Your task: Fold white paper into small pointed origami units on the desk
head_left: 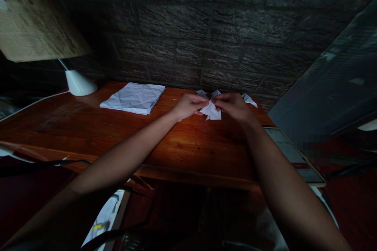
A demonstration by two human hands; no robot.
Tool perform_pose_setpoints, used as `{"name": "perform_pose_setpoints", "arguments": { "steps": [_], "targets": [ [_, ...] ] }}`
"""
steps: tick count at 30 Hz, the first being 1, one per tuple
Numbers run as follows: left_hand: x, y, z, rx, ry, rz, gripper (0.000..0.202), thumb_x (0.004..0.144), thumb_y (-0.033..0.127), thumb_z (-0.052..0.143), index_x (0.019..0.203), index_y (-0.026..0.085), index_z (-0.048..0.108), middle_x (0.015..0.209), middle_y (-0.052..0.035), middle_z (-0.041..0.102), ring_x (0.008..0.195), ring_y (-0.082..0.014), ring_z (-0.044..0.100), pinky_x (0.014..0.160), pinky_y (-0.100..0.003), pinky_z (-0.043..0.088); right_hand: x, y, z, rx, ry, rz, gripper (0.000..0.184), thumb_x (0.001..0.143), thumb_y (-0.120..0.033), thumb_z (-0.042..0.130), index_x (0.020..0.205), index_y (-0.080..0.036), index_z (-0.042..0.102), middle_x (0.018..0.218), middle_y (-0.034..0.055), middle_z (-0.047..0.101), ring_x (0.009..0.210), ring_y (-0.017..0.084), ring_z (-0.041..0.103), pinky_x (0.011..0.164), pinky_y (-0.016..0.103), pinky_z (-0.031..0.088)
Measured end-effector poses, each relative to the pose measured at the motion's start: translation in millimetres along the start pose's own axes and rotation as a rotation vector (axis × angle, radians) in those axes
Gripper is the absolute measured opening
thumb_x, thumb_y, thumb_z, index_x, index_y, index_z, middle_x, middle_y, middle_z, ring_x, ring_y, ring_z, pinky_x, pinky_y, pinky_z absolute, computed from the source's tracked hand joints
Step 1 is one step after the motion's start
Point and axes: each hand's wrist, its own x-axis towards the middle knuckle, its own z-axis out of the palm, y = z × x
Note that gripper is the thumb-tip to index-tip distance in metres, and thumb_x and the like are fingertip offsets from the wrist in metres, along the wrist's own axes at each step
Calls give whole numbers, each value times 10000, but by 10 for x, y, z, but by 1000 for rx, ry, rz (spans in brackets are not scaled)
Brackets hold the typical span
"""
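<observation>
Between my two hands, just above the wooden table, is a small piece of folded white paper point(212, 112) with pointed corners. My left hand point(190, 106) pinches its left upper side between thumb and fingers. On the opposite side, my right hand point(231, 104) grips the paper the same way, fingers closed. Behind the hands, other folded white paper pieces point(202, 93) show partly, with their lower parts hidden. One more folded paper piece point(249, 100) lies to the right of my right hand, near the wall.
A stack of creased white paper point(134, 98) lies on the wooden table point(188, 145), left of my hands. A lamp with a white base point(79, 83) stands at the far left. At the right edge rests a tablet point(294, 153). A dark block wall point(176, 27) rises behind.
</observation>
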Motion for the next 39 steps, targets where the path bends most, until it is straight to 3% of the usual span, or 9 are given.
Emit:
{"name": "perform_pose_setpoints", "arguments": {
  "steps": [24,39],
  "targets": [
    [-23,29,-2,-56,-42,-13,259,766,268,760,989,137,765,953,-94,752,845,-173,693,714,-322,601,-47,-45,-47,7,-54,-2,278,722,-453,719,716,-176,724,614,0,611,583,112,519,573,257,424],
    [-34,24,14,-65,-23,-24,261,747,268,776,971,135,767,948,-99,749,869,-186,688,723,-346,610,-17,-23,-11,-43,-36,-21,240,719,-403,688,696,-165,708,584,-2,598,545,116,495,551,272,384]
  ]
}}
